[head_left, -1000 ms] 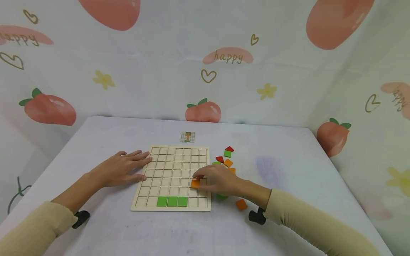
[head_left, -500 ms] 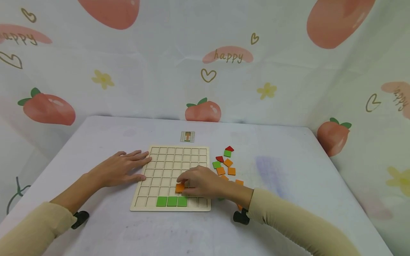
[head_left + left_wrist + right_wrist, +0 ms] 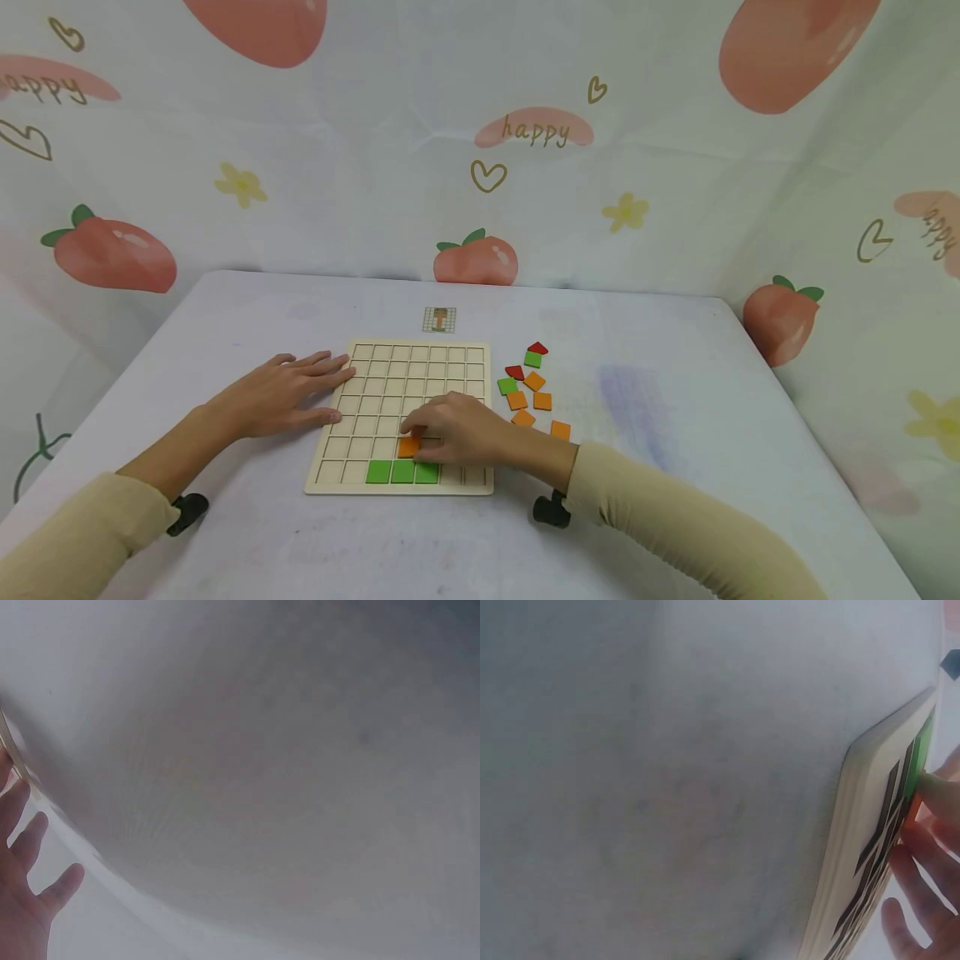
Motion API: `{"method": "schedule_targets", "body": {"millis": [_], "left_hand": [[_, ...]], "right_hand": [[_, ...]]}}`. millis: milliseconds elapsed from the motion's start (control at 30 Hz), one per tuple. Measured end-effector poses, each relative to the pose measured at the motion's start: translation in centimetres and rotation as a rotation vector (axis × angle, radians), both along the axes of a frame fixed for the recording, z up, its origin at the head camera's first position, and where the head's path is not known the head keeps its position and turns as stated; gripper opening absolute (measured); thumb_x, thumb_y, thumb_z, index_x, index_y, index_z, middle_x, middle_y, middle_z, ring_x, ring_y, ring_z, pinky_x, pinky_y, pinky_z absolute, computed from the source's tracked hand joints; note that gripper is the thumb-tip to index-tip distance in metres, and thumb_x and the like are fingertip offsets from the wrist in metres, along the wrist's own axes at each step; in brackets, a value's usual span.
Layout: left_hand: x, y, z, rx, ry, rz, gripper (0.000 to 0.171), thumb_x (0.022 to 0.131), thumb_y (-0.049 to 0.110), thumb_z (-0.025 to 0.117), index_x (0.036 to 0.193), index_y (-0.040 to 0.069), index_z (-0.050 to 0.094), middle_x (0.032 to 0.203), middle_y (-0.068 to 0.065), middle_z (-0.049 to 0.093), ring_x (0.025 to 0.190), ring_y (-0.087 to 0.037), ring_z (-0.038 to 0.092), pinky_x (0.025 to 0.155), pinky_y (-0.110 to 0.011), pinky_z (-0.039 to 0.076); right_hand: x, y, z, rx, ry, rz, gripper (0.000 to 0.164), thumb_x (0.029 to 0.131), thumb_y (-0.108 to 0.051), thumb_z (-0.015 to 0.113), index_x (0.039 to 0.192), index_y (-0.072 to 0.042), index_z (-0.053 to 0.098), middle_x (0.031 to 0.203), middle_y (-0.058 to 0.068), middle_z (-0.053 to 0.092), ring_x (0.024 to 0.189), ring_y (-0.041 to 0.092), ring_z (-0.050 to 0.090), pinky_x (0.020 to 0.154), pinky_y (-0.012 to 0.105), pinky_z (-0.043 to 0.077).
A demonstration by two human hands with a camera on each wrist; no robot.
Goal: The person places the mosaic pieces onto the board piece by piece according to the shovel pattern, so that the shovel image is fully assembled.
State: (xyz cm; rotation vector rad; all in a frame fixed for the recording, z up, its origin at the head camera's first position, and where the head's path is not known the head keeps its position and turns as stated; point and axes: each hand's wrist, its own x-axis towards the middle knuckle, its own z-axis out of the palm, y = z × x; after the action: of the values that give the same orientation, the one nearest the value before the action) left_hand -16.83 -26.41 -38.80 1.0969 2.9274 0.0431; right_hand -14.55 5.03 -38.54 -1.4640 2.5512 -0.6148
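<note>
From my remote station I read the right hand (image 3: 459, 429) as clamped on one orange tile (image 3: 408, 447), its thumb on the near side and fingertips on the far side. The tile lies over the second row from the front of the gridded board (image 3: 309, 490), directly behind the middle of three green tiles (image 3: 402, 472) set side by side in the front row. I cannot tell whether it is fully seated. The left hand (image 3: 288, 396) lies beside the board, fingers straight and spread apart, fingertips and thumb meeting the left edge; I judge this good bracing and would hold it steady with light pressure. To seat the tile well, I advise squaring its sides to the cell's dark lines, lowering it level, and releasing only when it sits flush. I would check the thumb's clearance: it is close over the right green tile, and a low release could nudge that piece. I would then lift straight up, so that no fingertip drags the tile. The small grid card (image 3: 439, 320) behind the board and the loose pieces (image 3: 542, 402) to its right stand outside this motion.
</note>
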Motion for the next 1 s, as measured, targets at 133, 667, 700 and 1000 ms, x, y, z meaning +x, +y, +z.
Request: {"method": "schedule_targets", "body": {"millis": [133,667,700,1000], "left_hand": [[0.01,-0.01,0.09,-0.003,0.004,-0.005,0.068,0.095,0.059,0.055,0.147,0.015,0.052,0.151,-0.009,0.048,0.137,-0.036,0.046,0.098,-0.06,0.042],[0.09,0.02,0.27,-0.002,-0.001,-0.002,0.068,0.096,0.059,0.055,0.147,0.015,0.051,0.151,-0.008,0.048,0.137,-0.035,0.045,0.098,-0.059,0.042],[0.09,0.01,0.29,0.0,-0.002,-0.002,0.068,0.096,0.058,0.055,0.147,0.014,0.051,0.151,-0.008,0.047,0.137,-0.035,0.045,0.099,-0.059,0.042],[0.03,-0.01,0.14,0.002,-0.002,-0.004,0.068,0.095,0.058,0.055,0.147,0.014,0.051,0.151,-0.009,0.048,0.137,-0.035,0.045,0.099,-0.059,0.042]], "right_hand": [[0.07,-0.2,0.11,0.001,0.001,-0.004,0.03,0.091,-0.026,0.074,0.119,-0.014,0.072,0.106,-0.007,0.073,0.095,0.002,0.062,0.09,0.016,0.043],[-0.03,-0.56,0.03,0.008,0.013,-0.002,0.03,0.091,-0.025,0.075,0.119,-0.014,0.073,0.108,-0.007,0.073,0.093,0.002,0.061,0.087,0.013,0.043],[-0.01,-0.58,0.03,0.01,0.014,-0.004,0.03,0.091,-0.025,0.075,0.119,-0.014,0.073,0.108,-0.007,0.073,0.093,0.002,0.06,0.087,0.013,0.043],[-0.01,0.03,0.48,0.006,-0.034,-0.02,0.029,0.091,-0.023,0.073,0.119,-0.013,0.072,0.108,-0.007,0.073,0.096,0.002,0.063,0.089,0.015,0.044]]}}
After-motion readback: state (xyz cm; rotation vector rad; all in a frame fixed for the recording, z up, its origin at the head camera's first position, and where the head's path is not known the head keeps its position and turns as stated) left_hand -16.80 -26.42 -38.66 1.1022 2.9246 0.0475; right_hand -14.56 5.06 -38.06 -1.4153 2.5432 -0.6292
